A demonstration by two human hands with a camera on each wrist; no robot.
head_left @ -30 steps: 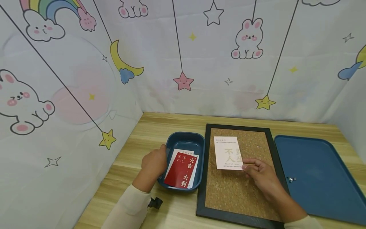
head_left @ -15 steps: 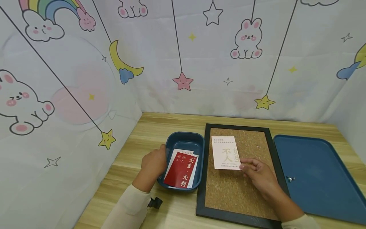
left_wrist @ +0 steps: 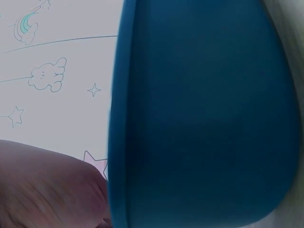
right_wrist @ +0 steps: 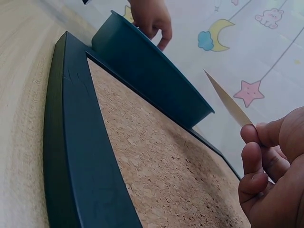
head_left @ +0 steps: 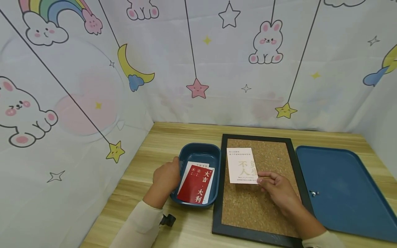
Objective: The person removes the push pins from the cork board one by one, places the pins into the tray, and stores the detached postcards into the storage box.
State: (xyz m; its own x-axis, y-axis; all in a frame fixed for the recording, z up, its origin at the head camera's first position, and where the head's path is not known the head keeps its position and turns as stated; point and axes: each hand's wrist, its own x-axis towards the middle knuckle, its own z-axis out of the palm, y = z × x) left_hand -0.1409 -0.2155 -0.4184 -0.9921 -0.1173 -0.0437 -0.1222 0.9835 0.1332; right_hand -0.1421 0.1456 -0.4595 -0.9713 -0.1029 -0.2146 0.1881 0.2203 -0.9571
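My right hand (head_left: 280, 193) pinches a pale card (head_left: 242, 166) by its lower right corner, between thumb and fingers. The card carries gold characters and small print; in the right wrist view the card (right_wrist: 228, 97) is seen almost edge-on, raised above the corkboard (head_left: 257, 210). At the left, my left hand (head_left: 166, 175) grips the rim of a deep blue bin (head_left: 201, 147), its fingers (right_wrist: 165, 35) bent over the edge. Inside the bin a red card (head_left: 196, 184) with white characters lies over white cards (head_left: 198, 165), which it partly covers.
The black-framed corkboard lies flat against the bin's right side. Right of it is a shallow blue tray (head_left: 347, 193) with small shiny metal pieces (head_left: 314, 194) near its left edge. A printed curtain (head_left: 223, 103) closes off the wooden table (head_left: 192, 129) behind and at left.
My right hand has shifted slightly left with the pale card, over the corkboard toward the bin. The left hand, the bin and the cards in it stay put.
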